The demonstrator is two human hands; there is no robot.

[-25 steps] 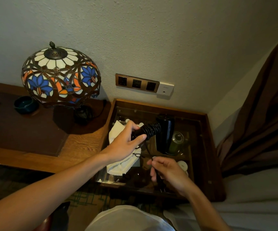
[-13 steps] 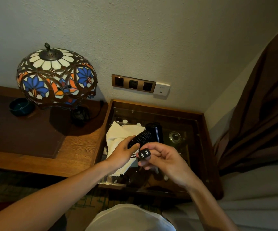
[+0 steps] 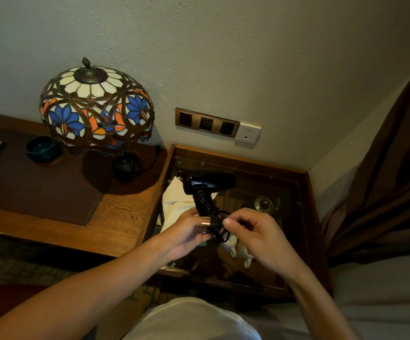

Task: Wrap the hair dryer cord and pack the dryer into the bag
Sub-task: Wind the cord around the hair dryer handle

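Dryer (image 3: 208, 182) now upright, black cord (image 3: 205, 202) coiled round handle; left grip (image 3: 186, 234) holds handle base, right grip (image 3: 253, 231) pinches cord end.

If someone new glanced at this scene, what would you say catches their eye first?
Probably the stained-glass lamp, its blue and orange flowers bright on the wooden desk at left. Next come the two hands at centre: the left hand grips the black hair dryer by its cord-wrapped handle, while the right hand pinches the loose cord near the plug, over a glass-topped side table.
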